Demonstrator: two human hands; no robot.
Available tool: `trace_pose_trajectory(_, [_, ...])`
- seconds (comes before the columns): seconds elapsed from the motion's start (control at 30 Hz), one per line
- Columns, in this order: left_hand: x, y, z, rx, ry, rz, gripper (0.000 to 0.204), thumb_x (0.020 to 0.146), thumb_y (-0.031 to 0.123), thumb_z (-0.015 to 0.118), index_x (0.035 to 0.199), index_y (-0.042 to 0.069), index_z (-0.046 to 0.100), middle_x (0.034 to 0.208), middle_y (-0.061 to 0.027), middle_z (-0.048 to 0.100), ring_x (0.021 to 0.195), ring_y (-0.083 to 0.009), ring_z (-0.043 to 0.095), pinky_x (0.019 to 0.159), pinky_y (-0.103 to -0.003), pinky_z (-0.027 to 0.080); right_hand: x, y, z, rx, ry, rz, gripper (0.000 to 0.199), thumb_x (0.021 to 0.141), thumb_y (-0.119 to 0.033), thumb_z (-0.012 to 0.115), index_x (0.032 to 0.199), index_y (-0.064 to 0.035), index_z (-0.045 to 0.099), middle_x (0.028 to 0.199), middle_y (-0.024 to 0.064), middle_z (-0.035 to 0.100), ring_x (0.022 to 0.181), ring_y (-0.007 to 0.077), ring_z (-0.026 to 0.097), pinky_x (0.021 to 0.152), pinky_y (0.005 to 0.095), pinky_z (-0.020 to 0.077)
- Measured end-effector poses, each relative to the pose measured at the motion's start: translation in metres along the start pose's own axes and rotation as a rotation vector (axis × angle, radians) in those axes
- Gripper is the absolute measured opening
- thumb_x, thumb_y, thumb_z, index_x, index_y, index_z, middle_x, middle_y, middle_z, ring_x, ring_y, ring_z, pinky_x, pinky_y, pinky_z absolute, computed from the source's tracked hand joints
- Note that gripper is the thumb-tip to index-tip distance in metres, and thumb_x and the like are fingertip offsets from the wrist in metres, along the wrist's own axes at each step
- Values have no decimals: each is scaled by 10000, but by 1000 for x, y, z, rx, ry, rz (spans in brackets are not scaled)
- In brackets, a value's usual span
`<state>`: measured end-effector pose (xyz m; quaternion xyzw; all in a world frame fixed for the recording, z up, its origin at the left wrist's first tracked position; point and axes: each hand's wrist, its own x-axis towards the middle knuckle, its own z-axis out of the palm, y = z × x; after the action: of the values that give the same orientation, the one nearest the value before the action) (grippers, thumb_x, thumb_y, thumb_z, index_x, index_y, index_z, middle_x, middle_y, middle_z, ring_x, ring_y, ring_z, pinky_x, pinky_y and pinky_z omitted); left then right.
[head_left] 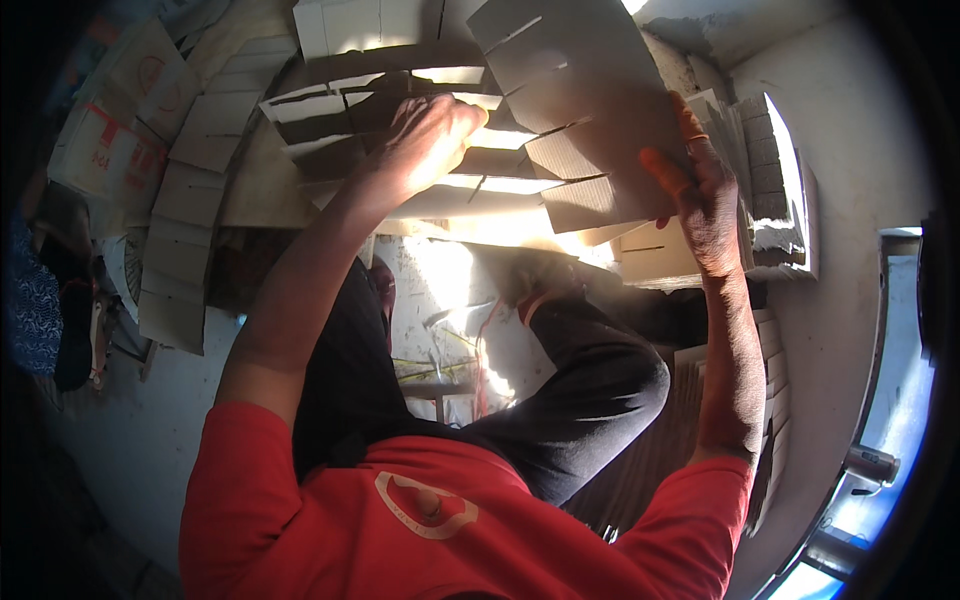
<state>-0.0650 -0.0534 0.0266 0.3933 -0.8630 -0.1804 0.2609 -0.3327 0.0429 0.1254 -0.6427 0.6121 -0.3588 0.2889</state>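
Note:
My right hand [700,190], with orange coverings on some fingers, grips the right edge of a grey-brown slotted cardboard sheet [600,105]. The sheet is tilted, and its lower left slots meet the ends of several cardboard strips [510,185]. These strips stand roughly parallel and cross other pieces in a grid on the work surface. Over the grid, my left hand [430,135] is closed, its fingertips pinching at a cardboard strip [480,100]. Part of that grip is hidden behind the hand. Bright sunlight and deep shadow cross the strips.
Stacks of slotted cardboard [770,180] stand to the right, with more beside my right knee [640,380]. A row of overlapping cardboard pieces [185,220] and a carton with red print [125,130] lie at left. A wall [850,200] bounds the right side.

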Motion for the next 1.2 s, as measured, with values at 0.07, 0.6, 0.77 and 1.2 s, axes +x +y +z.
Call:
trace_pose_trajectory(0.07, [-2,5,-2,14,-2,33,145,754,33,599,694,-24,481,620,-220,508,546,-349,496,546,-419,401,-3,0,6,-59,21,61,652,893,-87,639,1468,-131,334,947,56,679,607,46,567,435,206,449])
trace_pose_trajectory(0.6, [75,-57,-16,460,-142,-103,108,754,-9,559,862,0,568,901,-178,622,942,-412,583,793,-468,466,-18,4,13,-42,101,-36,680,889,-105,648,1476,-199,317,923,53,694,574,58,582,464,218,510])
trace_pose_trajectory(0.77, [76,-64,-12,309,-125,-89,95,727,-21,535,807,-38,487,846,-232,568,869,-445,553,705,-489,441,-12,-3,11,-31,47,80,666,892,-83,639,1472,-199,332,938,43,689,556,35,542,435,204,473])
trace_pose_trajectory(1.2, [77,-65,-13,338,-228,-133,147,750,38,666,824,-2,545,873,-188,605,914,-425,579,722,-472,462,-9,-5,10,-45,39,74,658,889,-60,634,1466,-188,346,963,40,688,548,30,526,432,186,459])
